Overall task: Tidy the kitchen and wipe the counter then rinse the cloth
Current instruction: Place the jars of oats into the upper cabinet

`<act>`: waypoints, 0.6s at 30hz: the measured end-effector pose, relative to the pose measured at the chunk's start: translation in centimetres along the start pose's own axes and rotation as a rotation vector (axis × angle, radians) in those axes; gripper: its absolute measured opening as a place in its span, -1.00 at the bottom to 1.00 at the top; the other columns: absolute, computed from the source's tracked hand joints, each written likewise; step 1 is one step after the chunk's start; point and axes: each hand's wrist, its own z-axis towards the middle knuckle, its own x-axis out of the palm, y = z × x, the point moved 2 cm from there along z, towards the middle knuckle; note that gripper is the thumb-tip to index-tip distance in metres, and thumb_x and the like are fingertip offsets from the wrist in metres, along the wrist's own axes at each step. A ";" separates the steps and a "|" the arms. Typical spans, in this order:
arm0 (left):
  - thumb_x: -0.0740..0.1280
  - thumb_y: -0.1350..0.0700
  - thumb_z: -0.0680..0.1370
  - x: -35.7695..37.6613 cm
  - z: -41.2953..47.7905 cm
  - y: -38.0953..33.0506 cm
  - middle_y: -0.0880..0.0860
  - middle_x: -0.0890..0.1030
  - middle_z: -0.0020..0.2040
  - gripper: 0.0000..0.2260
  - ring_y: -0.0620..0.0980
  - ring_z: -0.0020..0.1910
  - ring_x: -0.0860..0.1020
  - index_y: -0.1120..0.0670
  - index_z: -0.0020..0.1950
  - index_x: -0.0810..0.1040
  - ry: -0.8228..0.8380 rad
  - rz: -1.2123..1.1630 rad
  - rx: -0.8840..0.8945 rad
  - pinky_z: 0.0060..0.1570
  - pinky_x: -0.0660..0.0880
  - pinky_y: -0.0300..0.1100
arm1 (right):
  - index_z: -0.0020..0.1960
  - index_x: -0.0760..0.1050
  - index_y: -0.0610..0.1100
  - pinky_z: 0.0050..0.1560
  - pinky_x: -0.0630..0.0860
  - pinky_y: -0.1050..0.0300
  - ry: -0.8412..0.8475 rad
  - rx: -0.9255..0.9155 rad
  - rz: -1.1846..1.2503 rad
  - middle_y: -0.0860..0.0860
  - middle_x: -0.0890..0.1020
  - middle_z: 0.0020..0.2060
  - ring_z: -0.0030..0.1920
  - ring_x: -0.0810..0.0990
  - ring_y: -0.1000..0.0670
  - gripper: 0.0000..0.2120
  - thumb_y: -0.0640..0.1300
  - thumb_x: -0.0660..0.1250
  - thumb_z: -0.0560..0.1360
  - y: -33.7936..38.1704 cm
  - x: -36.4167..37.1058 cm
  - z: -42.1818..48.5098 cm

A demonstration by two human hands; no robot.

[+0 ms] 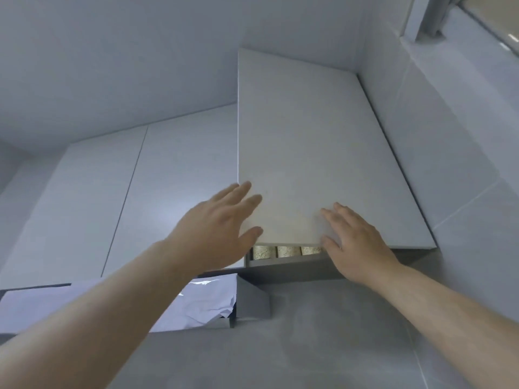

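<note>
Pale door (309,136) stands ajar under both palms. Left hand (216,223) and right hand (356,242) lie flat, each grip apart, holding nothing. Even pressure near the lower edge should shut it without jolting the jars (286,251) between the thumbs. No cloth shows.

Single view, head-worn, wide-angle. It tilts steeply upward from below the wall cabinets (174,178), facing the cabinet door (309,153) that stands ajar at centre. The ceiling (112,51) fills the top left. Very near, within arm's reach: both forearms enter from the bottom corners, with the left hand (216,228) and right hand (356,242) mid-frame at the door's lower edge. The tiled wall (449,164) runs up the right side, with the window frame (432,18) in the top right corner.
</note>
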 end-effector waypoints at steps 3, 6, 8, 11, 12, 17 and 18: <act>0.00 -0.21 0.62 4.0 0.3 1.3 -0.05 0.01 0.61 -0.46 -0.05 0.59 -0.03 -0.08 0.58 0.11 -0.002 -0.041 -0.021 0.47 0.17 -0.09 | 0.59 0.04 0.06 0.54 -0.01 0.01 -0.018 -0.001 -0.095 0.00 0.03 0.60 0.58 0.00 -0.02 -0.47 0.09 0.04 0.65 -0.5 1.3 0.6; -0.16 -0.28 0.49 6.6 0.4 2.3 -0.03 0.05 0.61 -0.31 -0.01 0.59 0.02 -0.06 0.57 0.16 -0.067 -0.090 -0.027 0.47 0.15 -0.10 | 0.58 0.04 0.05 0.54 -0.05 0.02 -0.059 0.003 -0.127 -0.01 0.03 0.60 0.59 -0.02 -0.03 -0.48 0.11 -0.01 0.65 -0.6 2.0 1.1; -0.18 -0.27 0.47 8.1 0.6 2.7 -0.03 0.04 0.61 -0.29 -0.02 0.59 -0.01 -0.05 0.58 0.15 -0.101 -0.098 -0.018 0.47 0.08 -0.16 | 0.59 -0.03 0.07 0.55 -0.12 0.01 -0.046 0.005 -0.158 0.00 -0.05 0.61 0.59 -0.10 -0.02 -0.44 0.15 -0.12 0.62 -0.8 2.8 1.4; -0.20 -0.25 0.48 9.7 0.8 3.3 -0.03 0.00 0.61 -0.30 -0.02 0.59 -0.07 -0.05 0.59 0.11 -0.122 -0.111 -0.007 0.44 -0.09 -0.22 | 0.60 -0.12 0.10 0.55 -0.21 0.03 -0.026 0.009 -0.198 0.03 -0.13 0.60 0.59 -0.18 0.01 -0.43 0.18 -0.16 0.62 -1.4 4.0 1.7; -0.21 -0.24 0.49 10.3 0.9 3.5 -0.03 -0.01 0.61 -0.31 -0.02 0.59 -0.08 -0.05 0.59 0.09 -0.126 -0.109 -0.004 0.45 -0.14 -0.19 | 0.60 -0.12 0.10 0.54 -0.22 0.04 -0.028 0.011 -0.207 0.03 -0.13 0.60 0.59 -0.18 0.02 -0.41 0.20 -0.18 0.59 -1.6 4.4 1.8; -0.19 -0.20 0.52 13.4 1.1 4.4 -0.01 0.01 0.62 -0.36 0.02 0.59 -0.06 -0.05 0.59 0.09 -0.142 -0.123 -0.007 0.49 -0.14 -0.10 | 0.60 -0.09 0.10 0.53 -0.23 0.06 -0.057 0.010 -0.258 0.06 -0.10 0.60 0.58 -0.16 0.04 -0.25 0.29 -0.34 0.44 -2.3 5.9 2.4; -0.18 -0.19 0.53 14.0 1.2 4.5 -0.01 0.02 0.61 -0.37 0.02 0.59 -0.05 -0.04 0.59 0.11 -0.145 -0.130 -0.009 0.49 -0.12 -0.09 | 0.60 -0.09 0.09 0.53 -0.23 0.06 -0.061 0.008 -0.266 0.06 -0.10 0.60 0.59 -0.16 0.04 -0.24 0.30 -0.35 0.44 -2.4 6.2 2.5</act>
